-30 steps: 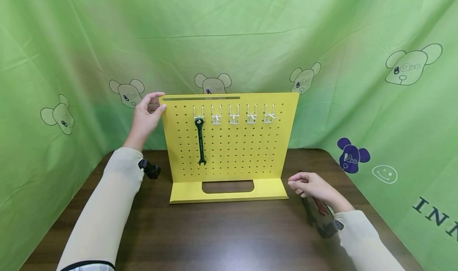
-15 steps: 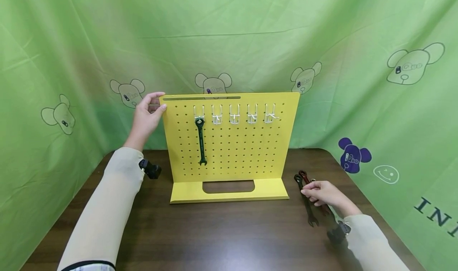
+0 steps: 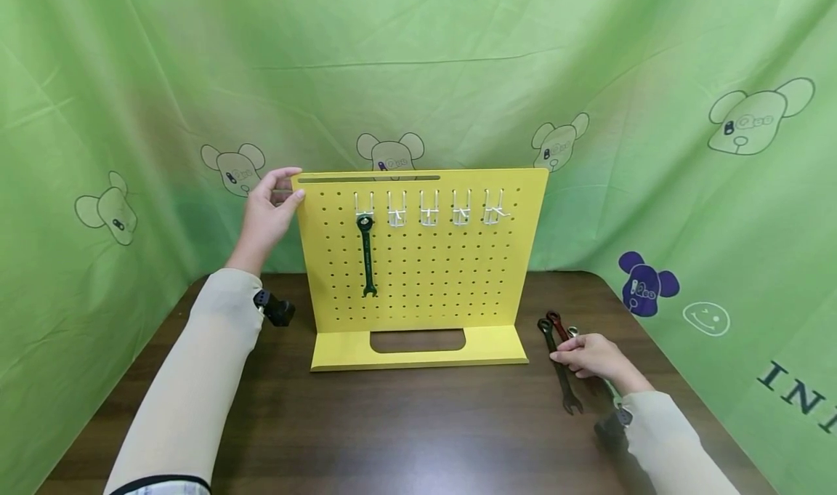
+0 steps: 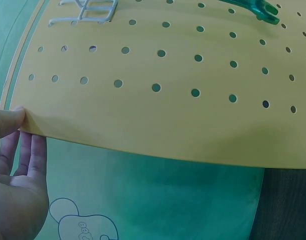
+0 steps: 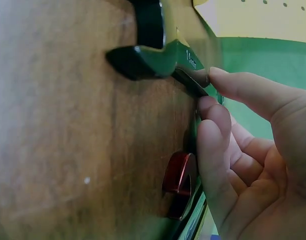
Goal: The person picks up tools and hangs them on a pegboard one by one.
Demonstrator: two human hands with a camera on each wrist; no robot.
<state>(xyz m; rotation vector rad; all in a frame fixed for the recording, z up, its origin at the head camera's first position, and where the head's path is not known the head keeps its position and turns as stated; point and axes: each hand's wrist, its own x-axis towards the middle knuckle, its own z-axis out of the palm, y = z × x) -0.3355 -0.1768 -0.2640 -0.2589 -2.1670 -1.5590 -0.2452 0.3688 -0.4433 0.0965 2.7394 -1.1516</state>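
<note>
With the thumb in front and fingers behind, my left hand [image 3: 264, 215] pinches the upper left corner of a yellow pegboard [image 3: 418, 262]. On the pegboard's leftmost hook hangs a green combination wrench [image 3: 368, 259], ring end up. At the right of the table my right hand [image 3: 595, 357] pinches the shank of a dark green wrench [image 5: 153, 62] between thumb and fingers. Its open end points toward me. Right beside it lies a red wrench [image 3: 556, 324], partly covered by the hand. A silver ring end [image 3: 573, 331] shows just behind the fingers.
Several white wire hooks [image 3: 428, 214] line the upper part of the pegboard. It stands on a brown wooden table [image 3: 392, 429]. A green printed curtain [image 3: 458, 66] encloses the back and both sides.
From beside the pegboard's base, my right hand has moved right and down to the wrenches and taken hold of the dark green one. My left hand has stayed at the corner.
</note>
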